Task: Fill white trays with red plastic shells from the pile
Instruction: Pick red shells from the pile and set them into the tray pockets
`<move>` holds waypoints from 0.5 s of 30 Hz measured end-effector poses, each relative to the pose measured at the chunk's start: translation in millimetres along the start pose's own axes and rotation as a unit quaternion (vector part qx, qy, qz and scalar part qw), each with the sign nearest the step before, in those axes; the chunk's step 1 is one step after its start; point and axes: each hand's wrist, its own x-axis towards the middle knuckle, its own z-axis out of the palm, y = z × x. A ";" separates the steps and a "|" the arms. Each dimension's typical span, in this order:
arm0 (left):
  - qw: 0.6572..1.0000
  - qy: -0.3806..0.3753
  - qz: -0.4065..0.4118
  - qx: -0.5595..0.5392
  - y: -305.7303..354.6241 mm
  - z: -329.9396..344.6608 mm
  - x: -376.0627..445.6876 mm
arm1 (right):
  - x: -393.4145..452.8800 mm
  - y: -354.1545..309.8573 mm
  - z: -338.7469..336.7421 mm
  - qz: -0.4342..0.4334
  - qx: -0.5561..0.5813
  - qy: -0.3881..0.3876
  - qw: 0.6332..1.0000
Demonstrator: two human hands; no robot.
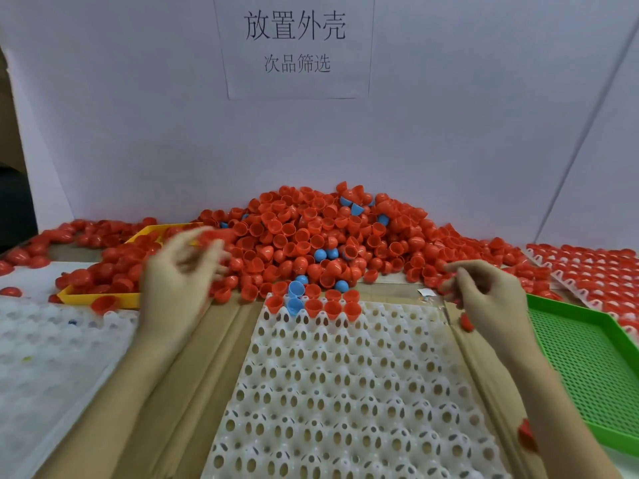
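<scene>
Counts: red shells in the pile (311, 236), far too many to count, hundreds. Blue shells (320, 254) mixed in: roughly ten visible, three of them at the near edge by the tray. White trays: three in view, the centre tray (345, 392), one left (45, 357), one far right (594, 271) already covered in red. Centre tray holds about seven red shells (333, 308) in its far rows plus two blue ones; remaining cells too many to count. Coloured trays: two, one yellow (100, 299), one green (587, 368). Paper sign (294, 46) on the back wall: one. Hands: two, left hand (176, 271) and right hand (484, 292).
</scene>
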 end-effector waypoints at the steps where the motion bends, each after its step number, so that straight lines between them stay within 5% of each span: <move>1: 0.994 0.060 0.012 0.088 -12.0 -13.8 9.2 | 2.9 7.6 -1.8 0.021 -0.038 0.012 0.999; 3: 0.966 0.105 -0.019 0.235 -39.1 -37.9 21.9 | 5.6 19.5 -2.7 0.046 -0.123 0.006 0.991; 6: 0.913 0.058 -0.107 0.391 -64.3 -53.7 27.7 | 5.6 29.5 -0.4 0.055 -0.231 -0.012 0.971; 10: 0.906 0.029 -0.047 0.420 -64.5 -38.8 21.9 | 3.3 35.0 0.8 0.078 -0.304 -0.057 0.948; 15: 0.939 -0.057 0.029 0.339 -40.4 -0.4 3.2 | -0.1 40.9 8.4 0.078 -0.341 -0.103 0.931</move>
